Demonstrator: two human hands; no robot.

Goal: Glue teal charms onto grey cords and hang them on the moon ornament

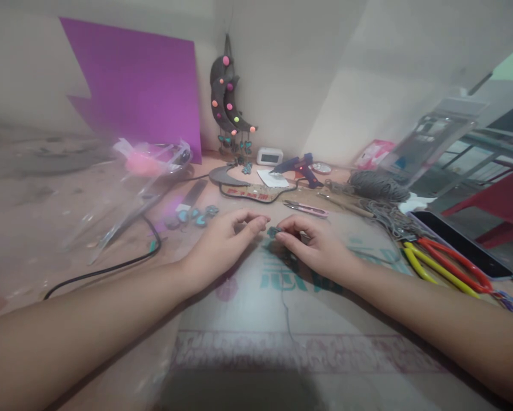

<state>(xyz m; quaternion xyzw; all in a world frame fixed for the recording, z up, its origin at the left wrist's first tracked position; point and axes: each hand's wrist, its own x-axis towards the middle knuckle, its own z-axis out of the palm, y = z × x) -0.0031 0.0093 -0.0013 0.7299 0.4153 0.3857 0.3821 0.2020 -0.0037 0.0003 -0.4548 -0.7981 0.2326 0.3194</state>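
Between thumb and forefinger, my right hand (312, 237) pinches a small teal-and-grey piece (273, 232), whose exact kind is blurred. A thin grey thread (287, 314) trails below it over the printed plastic sheet (239, 319). Just to its left is my left hand (235, 234), its thumb and fingertips drawn together; whatever they grip is too small to make out. Several teal-and-grey heart and flower pieces (199, 217) lie beyond the left hand. Past the fingertips rest pink-handled thread snips (305, 209).
A moon-shaped hanging (231, 103) with colored balls is against the wall. Behind the hands are a grey crescent (226, 175), a glue gun (299, 167) and a small clock (269, 156). Grey yarn (379, 185), a phone (462, 242) and red-and-yellow-handled tools (449, 265) lie right; a black cable (111, 266) left.
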